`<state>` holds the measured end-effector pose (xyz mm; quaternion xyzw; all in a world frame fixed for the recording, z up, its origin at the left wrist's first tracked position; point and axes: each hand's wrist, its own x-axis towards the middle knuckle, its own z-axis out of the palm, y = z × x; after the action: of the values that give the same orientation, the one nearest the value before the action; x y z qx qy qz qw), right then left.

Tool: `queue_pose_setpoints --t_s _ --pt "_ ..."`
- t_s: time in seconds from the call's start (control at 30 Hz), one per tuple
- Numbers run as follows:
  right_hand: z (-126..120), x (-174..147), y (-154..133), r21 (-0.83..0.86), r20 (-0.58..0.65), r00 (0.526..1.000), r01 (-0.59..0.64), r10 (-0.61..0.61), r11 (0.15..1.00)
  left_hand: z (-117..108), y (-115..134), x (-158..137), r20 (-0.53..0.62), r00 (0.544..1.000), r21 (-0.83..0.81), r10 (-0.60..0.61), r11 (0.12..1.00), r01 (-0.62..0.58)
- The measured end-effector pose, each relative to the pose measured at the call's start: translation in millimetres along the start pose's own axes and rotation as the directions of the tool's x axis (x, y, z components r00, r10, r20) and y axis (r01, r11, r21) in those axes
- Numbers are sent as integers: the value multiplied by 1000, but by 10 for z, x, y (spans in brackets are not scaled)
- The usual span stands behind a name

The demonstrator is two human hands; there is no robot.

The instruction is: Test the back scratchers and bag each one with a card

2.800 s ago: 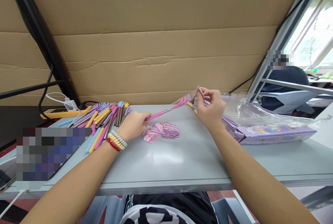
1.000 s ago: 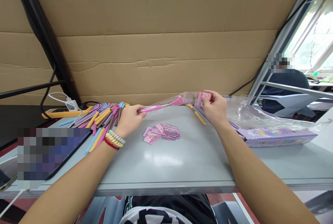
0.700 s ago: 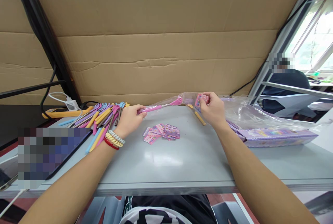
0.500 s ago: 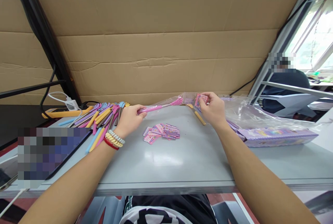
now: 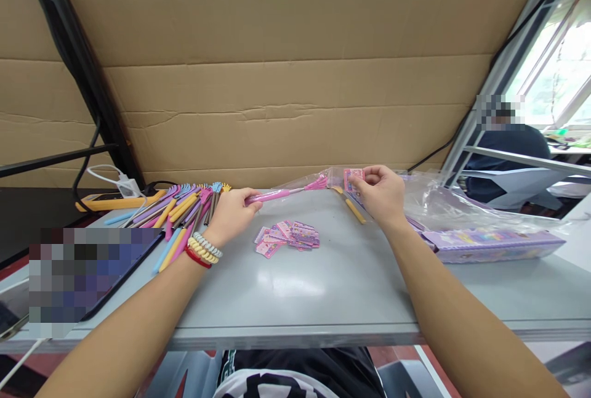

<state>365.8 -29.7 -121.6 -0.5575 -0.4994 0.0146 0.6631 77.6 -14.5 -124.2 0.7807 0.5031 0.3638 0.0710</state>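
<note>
My left hand [image 5: 237, 212] is closed on the handle of a pink back scratcher [image 5: 289, 192], which lies inside a long clear plastic bag [image 5: 336, 175]. The scratcher's clawed head points right, toward my right hand [image 5: 382, 193]. A small pink printed card [image 5: 351, 177] is pinched in my right fingers at the bag's right end; whether it is inside or against the plastic I cannot tell. Below the bag, a spread pile of similar cards [image 5: 289, 235] lies on the table. By my left wrist is a heap of coloured back scratchers [image 5: 178, 210].
A yellow-handled scratcher [image 5: 354, 209] lies under my right hand. To the right, clear plastic bags [image 5: 452, 201] rest over a purple box [image 5: 498, 245]. A dark blurred device [image 5: 101, 272] lies at left, and cardboard [image 5: 295, 84] walls the back. A person [image 5: 512, 151] sits beyond the right frame.
My right hand has shifted slightly right, and more of the pink card shows beside the fingertips. My left hand stays on the scratcher handle.
</note>
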Motion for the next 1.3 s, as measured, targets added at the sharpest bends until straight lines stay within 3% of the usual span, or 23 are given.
queue_pose_setpoints --t_s 0.23,0.53,0.73,0.87,1.3 --pt "-2 -10 -32 85 32 999 -12 9 996 -4 3 -3 13 1000 4 -12 1000 12" --pt "18 -17 -6 107 265 964 -19 -11 994 -13 15 -8 20 1000 -11 -23 1000 23" --pt "23 -17 22 159 328 944 -25 -29 987 -13 11 -8 12 1000 -15 -16 1000 17" --pt "12 -19 17 91 382 924 -50 11 995 -15 11 -8 15 1000 -32 -7 999 7" --pt "-22 -15 -5 -57 320 944 -61 76 997 -8 2 -4 19 1000 -31 4 1000 -3"
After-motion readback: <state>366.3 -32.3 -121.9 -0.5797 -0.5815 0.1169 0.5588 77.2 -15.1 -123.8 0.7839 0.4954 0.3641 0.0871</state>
